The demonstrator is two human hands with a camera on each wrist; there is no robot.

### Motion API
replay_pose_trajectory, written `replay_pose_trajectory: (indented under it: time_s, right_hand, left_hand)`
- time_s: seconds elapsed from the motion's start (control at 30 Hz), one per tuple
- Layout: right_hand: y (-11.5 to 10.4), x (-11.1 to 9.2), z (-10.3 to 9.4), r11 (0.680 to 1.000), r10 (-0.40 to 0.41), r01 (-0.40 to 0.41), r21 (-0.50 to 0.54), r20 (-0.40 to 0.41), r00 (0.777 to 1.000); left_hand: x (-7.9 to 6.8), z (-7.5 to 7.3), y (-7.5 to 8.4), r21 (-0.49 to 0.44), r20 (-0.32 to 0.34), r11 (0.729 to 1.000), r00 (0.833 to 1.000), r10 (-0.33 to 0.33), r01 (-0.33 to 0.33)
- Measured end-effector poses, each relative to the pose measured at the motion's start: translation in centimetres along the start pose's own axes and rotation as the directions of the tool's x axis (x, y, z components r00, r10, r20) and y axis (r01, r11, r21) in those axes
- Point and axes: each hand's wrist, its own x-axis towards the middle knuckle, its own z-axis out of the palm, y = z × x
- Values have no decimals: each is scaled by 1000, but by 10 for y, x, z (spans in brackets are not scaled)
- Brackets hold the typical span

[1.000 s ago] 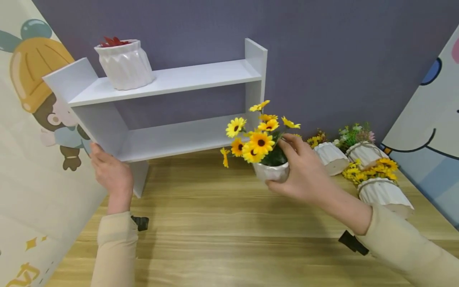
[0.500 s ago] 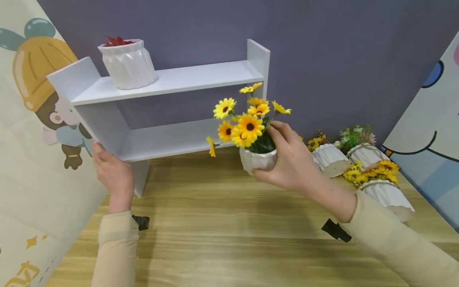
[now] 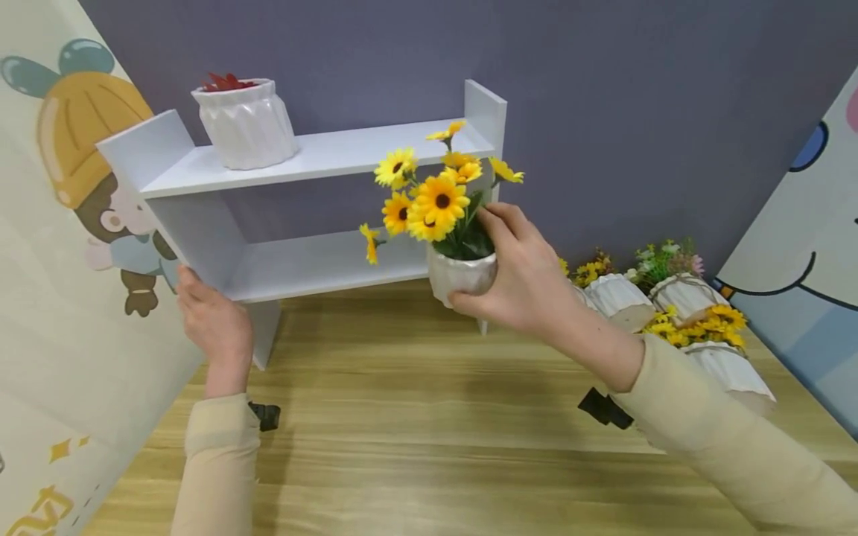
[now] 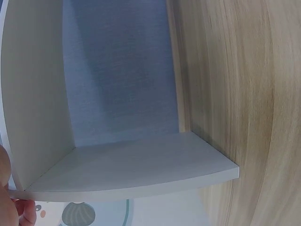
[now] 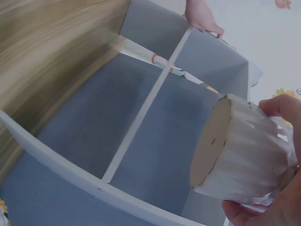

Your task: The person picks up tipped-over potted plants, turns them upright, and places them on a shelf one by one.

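Observation:
My right hand (image 3: 526,275) grips a small white ribbed flowerpot (image 3: 462,277) by its side, thumb low and fingers near the rim. Yellow artificial sunflowers (image 3: 439,201) with dark centres and green leaves rise from it. The pot is in the air before the right end of a white two-tier shelf (image 3: 322,286); its flat base shows in the right wrist view (image 5: 211,141). At the shelf's left side panel, my left hand (image 3: 214,320) holds the edge by the lower board, with fingertips (image 4: 27,212) on the outer face. A larger white pot (image 3: 248,130) with red leaves stands on the upper board.
Several white pots with flowers lie tipped on the wooden table (image 3: 415,417) at the right, among them a front pot (image 3: 731,368) with yellow blooms. A dark grey wall (image 3: 603,97) backs the shelf. A cartoon-printed panel (image 3: 121,223) stands close on the left.
My right hand has carried the potted sunflowers left and upward, toward the shelf. The left hand stays at the side panel. The head view has shifted slightly.

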Motion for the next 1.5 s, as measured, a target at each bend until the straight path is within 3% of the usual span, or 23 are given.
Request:
replay_pose_trajectory:
  time_s: [0.17, 0.63, 1.1, 1.5]
  right_hand:
    - [-4, 14, -2, 999, 34, -35, 30, 26, 999]
    - [-26, 60, -12, 995, 60, -59, 76, 1, 998]
    - [-34, 83, -16, 989, 104, -102, 110, -7, 995]
    - [-47, 104, -25, 991, 57, -52, 121, -41, 998]
  left_hand:
    - [0, 0, 0, 4, 3, 1000, 1000, -6, 6]
    - [0, 0, 1, 12, 16, 1000, 1000, -17, 17]
    - [0, 2, -2, -2, 17, 1000, 1000, -5, 5]
    - [-1, 1, -2, -9, 13, 1000, 1000, 10, -10]
